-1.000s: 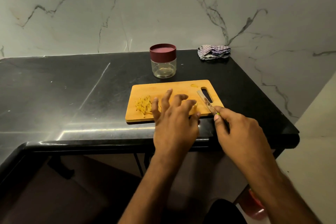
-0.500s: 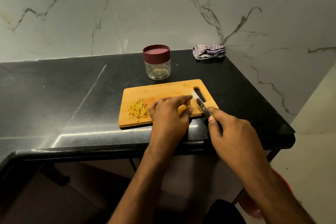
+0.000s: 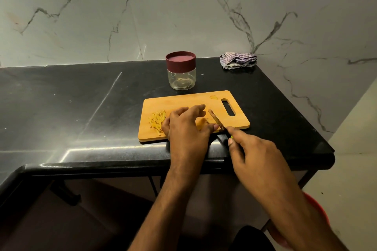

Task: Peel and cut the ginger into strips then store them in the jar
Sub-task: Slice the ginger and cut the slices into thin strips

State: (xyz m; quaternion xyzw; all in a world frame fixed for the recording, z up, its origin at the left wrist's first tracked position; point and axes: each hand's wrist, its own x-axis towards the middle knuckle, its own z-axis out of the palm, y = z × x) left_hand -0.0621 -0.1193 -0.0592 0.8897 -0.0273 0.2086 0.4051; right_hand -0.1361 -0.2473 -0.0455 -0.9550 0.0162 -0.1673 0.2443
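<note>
Right hand [image 3: 255, 155] gripping knife [image 3: 216, 121] by handle, blade angling onto cutting board [image 3: 183, 100]. Left hand [image 3: 186, 126] arching over ginger piece [image 3: 202, 123], fingertips pinning it mid-board. Ginger likely small, firm, slippery when cut; best pinned from above, fingertips tucked. Cut strips [image 3: 157, 121] lying at board's left. Lidded jar [image 3: 180, 73] standing behind board.

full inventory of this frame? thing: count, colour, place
cutting board: 1, light wood, counter's front edge
ginger strips: 1 pile, yellow, board's left end
ginger piece: 1, yellow, under left hand
knife: 1, steel blade, over the board
jar: 1, clear, maroon lid on, behind board
cloth: 1, striped, back right corner
counter: 1, black
left hand: 1, on ginger piece
right hand: 1, grips knife
</note>
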